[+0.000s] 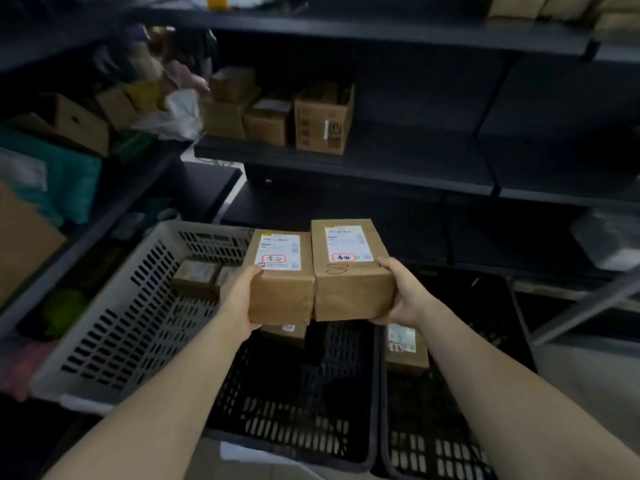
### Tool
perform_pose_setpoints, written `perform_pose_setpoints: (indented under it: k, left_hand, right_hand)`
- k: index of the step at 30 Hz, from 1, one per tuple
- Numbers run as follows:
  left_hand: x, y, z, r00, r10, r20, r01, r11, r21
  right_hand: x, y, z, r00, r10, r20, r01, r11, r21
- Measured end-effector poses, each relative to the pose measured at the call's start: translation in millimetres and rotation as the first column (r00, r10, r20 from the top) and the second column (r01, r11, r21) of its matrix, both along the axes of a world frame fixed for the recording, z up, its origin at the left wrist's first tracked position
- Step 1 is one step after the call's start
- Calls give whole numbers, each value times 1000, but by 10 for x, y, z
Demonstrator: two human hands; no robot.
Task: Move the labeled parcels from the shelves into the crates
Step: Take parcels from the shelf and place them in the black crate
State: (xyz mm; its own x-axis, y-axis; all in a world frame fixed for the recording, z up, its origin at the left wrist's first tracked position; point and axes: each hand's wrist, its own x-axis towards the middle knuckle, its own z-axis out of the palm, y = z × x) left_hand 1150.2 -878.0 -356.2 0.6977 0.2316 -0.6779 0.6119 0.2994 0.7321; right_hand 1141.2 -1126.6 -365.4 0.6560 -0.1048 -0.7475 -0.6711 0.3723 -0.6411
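Parcel pair (351,289) up, plenty left to go
We squeeze it between left hand (242,299) and right hand (403,292), thumbs on top, fingers curled under, above black crates (311,420) at 6 o'clock. Few parcels (405,351) inside yet; shelf boxes (277,116) at 12 o'clock wait.

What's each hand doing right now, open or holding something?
Left hand: holding the left parcel, thumb on top.
Right hand: holding the right parcel, thumb on top.
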Motion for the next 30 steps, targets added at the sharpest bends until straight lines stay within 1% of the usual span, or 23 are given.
perform_pose_setpoints:
  k: [3,5,7,8,10,11,15,17,19,21,22,25,27,28,29,30]
  left_hand:
    - [107,-10,-335,999,42,21,-44,993,105]
    - [181,25,-607,997,22,69,-34,982,188]
    - [268,73,-863,995,-49,88,17,943,333]
    - [327,97,-974,988,-136,68,93,893,441]
    - [461,119,-1153,945,-326,-3,250,718,650]
    - [527,104,-1201,920,-390,-24,289,639,712]
    - [771,35,-1402,832,-548,-87,360,414,836]
    - [845,61,-1570,783,-610,-117,387,332,860]
    - [897,111,-1747,725,-668,-165,416,234,879]
    - [916,135,-1890,669,-716,-200,400,120,909]
    - [928,129,-1933,651,-732,-200,381,88,920]
    - [994,82,-2038,624,-761,-176,352,73,933]
    - [1040,31,-2079,624,-766,-155,355,101,930]
    - [1065,3,-2098,639,-758,-131,351,137,926]
    - [1084,-29,-2116,662,-744,-93,344,191,919]
    - [1093,-55,-2134,699,-714,-37,336,283,898]
  right_hand:
    - [78,95,-422,991,-52,-123,54,998,10]
    - [109,185,-724,978,-74,-193,78,997,11]
    - [175,271,-1005,960,-83,-267,84,996,-9]
    - [215,300,-1142,950,-84,-300,82,996,-21]
    - [299,366,-1349,937,-112,-331,103,994,-46]
    - [346,393,-1443,933,-153,-326,140,988,-62]
    - [474,518,-1913,914,-351,-204,340,936,-89]
    - [477,629,-2158,895,-421,-149,408,906,-114]
    - [424,791,-2244,883,-462,-86,453,885,-110]
    - [346,872,-2355,888,-457,-54,452,888,-80]
    - [329,875,-2432,896,-442,-47,439,896,-67]
    - [382,796,-2630,904,-426,-25,424,903,-64]
    - [476,733,-2702,902,-432,-13,429,897,-107]
    - [537,704,-2731,903,-430,-7,423,892,-157]
    - [603,677,-2775,911,-413,-3,403,890,-211]
    - [664,662,-2799,930,-368,-9,352,894,-277]
